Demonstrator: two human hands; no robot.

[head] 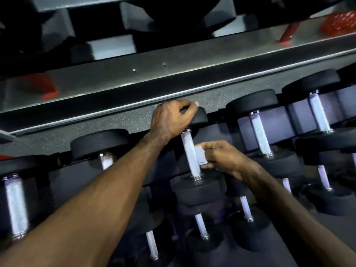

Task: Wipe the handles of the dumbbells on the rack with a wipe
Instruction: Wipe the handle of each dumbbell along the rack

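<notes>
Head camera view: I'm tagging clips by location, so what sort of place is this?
Likely a gym's weight area: rows of black dumbbells on a metal rack, over speckled rubber flooring.

Two bare forearms, no sleeves; left hand (171,120), right hand (223,158)

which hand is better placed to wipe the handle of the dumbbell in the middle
The right hand: it pinches the wipe beside the handle. The left hand grips the dumbbell's far head.
</notes>
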